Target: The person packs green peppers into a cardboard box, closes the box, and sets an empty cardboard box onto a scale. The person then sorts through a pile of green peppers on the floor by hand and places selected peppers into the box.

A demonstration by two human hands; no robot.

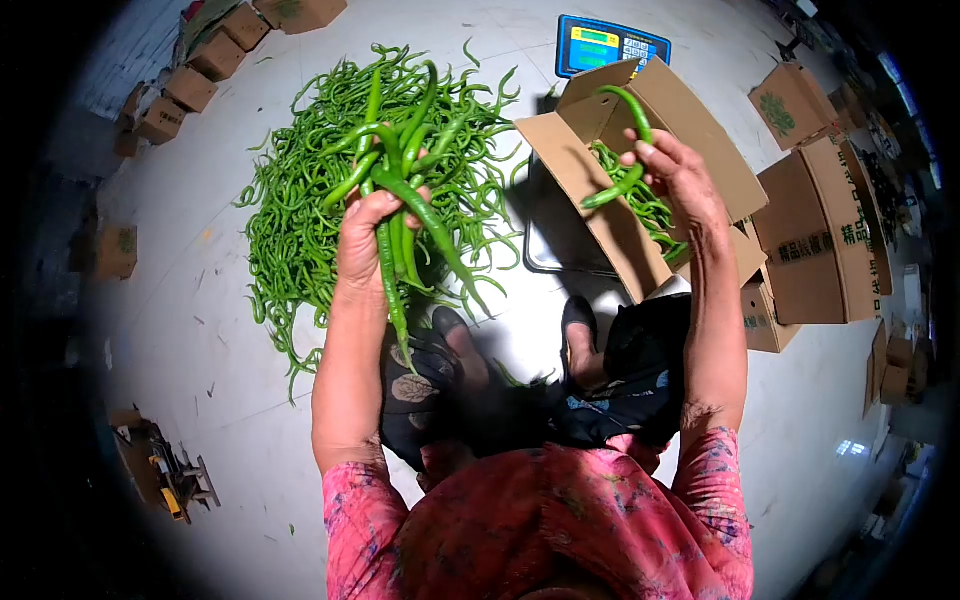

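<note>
My left hand [372,235] is closed around a bunch of long green chili peppers [432,222], raised in front of the big pile of peppers [290,200] on the floor. Between the fingers and thumb of my right hand [678,175] is a single curved green chili pepper [634,110], held above an open cardboard box [575,190]. Inside that box lie more green peppers [650,208], partly hidden by the flaps and my hand. The box stands on the metal platform of a scale [545,235].
Behind the box is the scale's blue display [612,46]. Printed cardboard boxes [815,235] stand to the right, and another box [792,105] sits farther back. Several cartons [190,88] line the far left. My feet [580,335] are on the pale floor near the scale.
</note>
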